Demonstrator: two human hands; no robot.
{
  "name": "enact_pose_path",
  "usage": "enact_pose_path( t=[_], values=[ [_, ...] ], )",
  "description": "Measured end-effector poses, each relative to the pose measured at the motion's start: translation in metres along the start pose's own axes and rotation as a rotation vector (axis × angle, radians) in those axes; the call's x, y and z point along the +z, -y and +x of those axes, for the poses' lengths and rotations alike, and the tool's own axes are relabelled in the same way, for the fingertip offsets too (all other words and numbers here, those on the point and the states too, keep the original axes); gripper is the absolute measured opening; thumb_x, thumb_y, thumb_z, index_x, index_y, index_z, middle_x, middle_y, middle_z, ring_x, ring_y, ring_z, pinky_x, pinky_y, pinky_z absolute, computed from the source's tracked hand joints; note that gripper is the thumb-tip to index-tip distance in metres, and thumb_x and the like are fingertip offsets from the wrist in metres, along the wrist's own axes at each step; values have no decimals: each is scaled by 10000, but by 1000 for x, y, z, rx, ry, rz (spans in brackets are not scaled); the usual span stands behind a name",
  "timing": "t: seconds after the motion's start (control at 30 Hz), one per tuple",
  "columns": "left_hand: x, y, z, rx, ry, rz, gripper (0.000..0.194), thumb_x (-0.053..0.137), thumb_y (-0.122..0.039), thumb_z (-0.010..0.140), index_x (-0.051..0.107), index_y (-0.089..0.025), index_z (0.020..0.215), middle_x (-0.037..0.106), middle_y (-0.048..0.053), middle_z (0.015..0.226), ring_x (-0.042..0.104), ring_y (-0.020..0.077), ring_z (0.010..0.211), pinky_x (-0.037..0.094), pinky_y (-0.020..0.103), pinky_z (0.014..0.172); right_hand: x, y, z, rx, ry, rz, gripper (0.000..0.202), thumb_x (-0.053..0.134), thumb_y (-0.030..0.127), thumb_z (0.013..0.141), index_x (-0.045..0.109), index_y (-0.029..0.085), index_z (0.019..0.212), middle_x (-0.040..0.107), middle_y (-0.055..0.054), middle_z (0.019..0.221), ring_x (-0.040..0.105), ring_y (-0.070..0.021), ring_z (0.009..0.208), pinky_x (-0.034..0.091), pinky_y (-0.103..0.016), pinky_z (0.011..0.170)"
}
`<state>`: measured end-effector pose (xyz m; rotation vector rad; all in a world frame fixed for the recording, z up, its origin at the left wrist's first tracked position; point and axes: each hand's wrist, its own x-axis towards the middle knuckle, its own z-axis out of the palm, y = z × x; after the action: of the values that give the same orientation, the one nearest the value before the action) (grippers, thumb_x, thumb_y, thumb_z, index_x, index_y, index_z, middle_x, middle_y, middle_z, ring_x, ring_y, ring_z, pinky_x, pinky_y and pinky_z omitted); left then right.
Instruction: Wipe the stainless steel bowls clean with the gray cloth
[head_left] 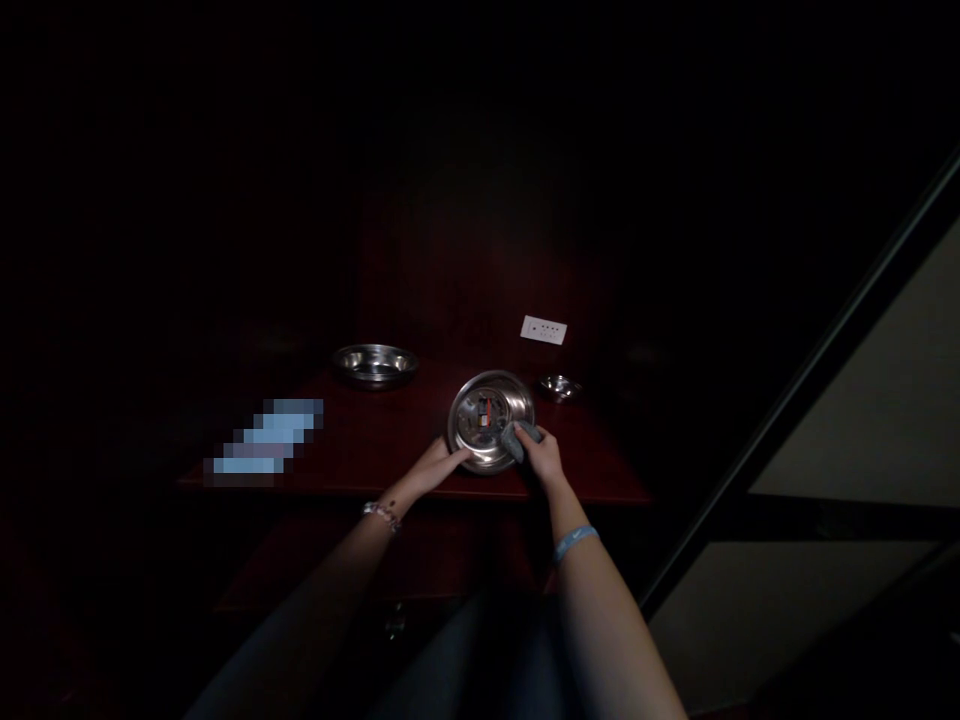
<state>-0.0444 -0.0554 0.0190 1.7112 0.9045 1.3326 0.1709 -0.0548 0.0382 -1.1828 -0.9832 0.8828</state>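
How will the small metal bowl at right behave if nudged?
The small metal bowl is probably stiff, since it looks metallic. Its smooth, shiny surface may prove slippery. Its wide rim suggests an edge press might tip it.

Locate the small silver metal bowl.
Head view: small silver metal bowl sits on dark red shelf, right of handheld larger metal bowl, below white rectangular panel.
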Motion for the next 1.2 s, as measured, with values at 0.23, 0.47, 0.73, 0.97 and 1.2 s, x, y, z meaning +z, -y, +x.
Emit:
enact_pose_path(
  t=[0.23,0.47,0.73,0.97,1.2],
  values=[
    [5,-8,1,32,102,-122,542,677,-462,806,661,-158,1255,655,97,1378,564,326,1328,363,478,1182,13,-11,-4,205,-57,146,281,825,319,717,742,108,882,781,-96,854,723,-183,742,576,-266,685],
    [1,11,12,-34,77,-157,587,724,-473,757,668,-174,1259,683,114,1333,600,308,1293,374,498,1178,44,-8,-16,238,-89,360,275,784,309,770,718,148,982,786,-85,973,741,-189,842,592,-251,737],
    [-1,28,21,-104,33,-71,549,674,-448,782,667,-193,1268,648,71,1386,552,305,1346,362,435,1187,51,-6,-26,411,-42,275,360,756,351,810,624,284,1138,748,3,1075,709,-164,980,575,-306,797],
    [-1,30,21,-109,16,-107,523,658,-418,787,674,-164,1244,653,90,1382,554,296,1344,355,426,1188,56,-6,-28,353,4,196,525,827,381,734,573,287,1183,703,-12,1154,693,-181,1008,596,-282,733],
    [-2,32,22,-151,-52,-170,515,718,-486,714,714,-199,1142,712,88,1292,605,307,1284,398,414,1157,65,0,-39,306,-92,171,598,831,293,716,549,227,1239,722,-50,1092,714,-177,855,597,-228,571]
  ],
)
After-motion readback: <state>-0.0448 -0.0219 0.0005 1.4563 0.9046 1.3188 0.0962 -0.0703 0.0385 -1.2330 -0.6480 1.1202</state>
